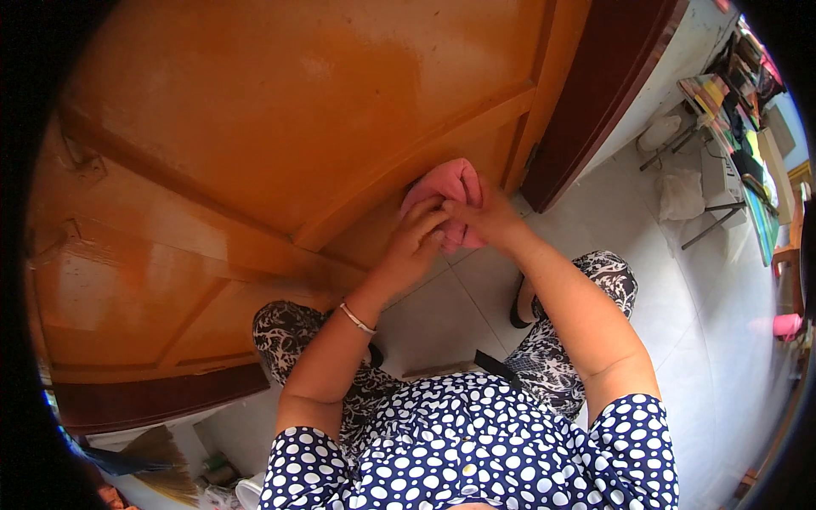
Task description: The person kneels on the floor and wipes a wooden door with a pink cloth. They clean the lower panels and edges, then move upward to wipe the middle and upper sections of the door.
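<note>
Both hands meet on a folded pink cloth [449, 180], held in front of the lower part of an orange-brown wooden door [323, 110]. My left hand [415, 245] comes at the cloth from the left, its fingers bent and pressed on the near side. On the other side, my right hand [493, 223] grips the cloth's right edge, its fingers reaching across toward the left ones. Part of the cloth is covered by the fingers. Whether it touches the door cannot be told.
A dark red door frame [599, 102] rises beside the door. At the right stands a table with a striped cover [759, 217], with a plastic bag [681, 195] below it. Grey tiles [442, 310] cover the floor. A straw broom [161, 466] lies at lower left.
</note>
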Demonstrator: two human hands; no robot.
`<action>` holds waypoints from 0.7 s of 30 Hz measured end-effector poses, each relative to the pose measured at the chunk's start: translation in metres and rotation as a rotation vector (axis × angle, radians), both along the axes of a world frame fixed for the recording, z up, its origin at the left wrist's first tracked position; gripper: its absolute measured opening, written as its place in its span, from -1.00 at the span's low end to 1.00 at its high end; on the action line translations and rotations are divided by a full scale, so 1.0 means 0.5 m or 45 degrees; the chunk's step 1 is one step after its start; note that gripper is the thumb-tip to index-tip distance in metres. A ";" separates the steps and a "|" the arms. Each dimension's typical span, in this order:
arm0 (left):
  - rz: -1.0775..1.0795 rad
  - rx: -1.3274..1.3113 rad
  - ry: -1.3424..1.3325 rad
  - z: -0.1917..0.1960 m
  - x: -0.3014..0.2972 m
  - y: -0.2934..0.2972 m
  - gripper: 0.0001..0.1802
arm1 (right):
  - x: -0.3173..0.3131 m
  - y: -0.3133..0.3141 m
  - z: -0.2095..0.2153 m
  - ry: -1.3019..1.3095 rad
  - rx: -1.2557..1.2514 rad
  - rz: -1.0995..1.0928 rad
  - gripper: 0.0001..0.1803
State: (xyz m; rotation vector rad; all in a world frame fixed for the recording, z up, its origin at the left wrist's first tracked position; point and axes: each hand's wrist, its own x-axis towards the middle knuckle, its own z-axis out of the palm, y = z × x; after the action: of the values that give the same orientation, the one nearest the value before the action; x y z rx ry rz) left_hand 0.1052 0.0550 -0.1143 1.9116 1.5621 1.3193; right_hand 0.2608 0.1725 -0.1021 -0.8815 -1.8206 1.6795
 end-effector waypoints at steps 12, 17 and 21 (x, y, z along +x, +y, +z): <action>0.362 -0.177 -0.724 0.069 -0.028 -0.020 -0.82 | 0.014 0.019 0.036 0.240 -0.332 -0.155 -0.53; 0.379 -0.062 -0.248 0.063 -0.003 -0.028 -0.78 | 0.024 0.015 0.066 0.417 -0.453 -0.217 -0.60; 0.417 0.273 0.291 0.076 0.020 -0.024 -0.68 | 0.020 -0.005 0.078 0.527 -0.665 -0.132 -0.63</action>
State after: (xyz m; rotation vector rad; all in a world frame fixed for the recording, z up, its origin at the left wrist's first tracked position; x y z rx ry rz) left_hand 0.1150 0.0430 -0.0764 2.0589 1.9874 1.4939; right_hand 0.2710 0.1698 -0.0629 -0.7334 -1.0647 2.1198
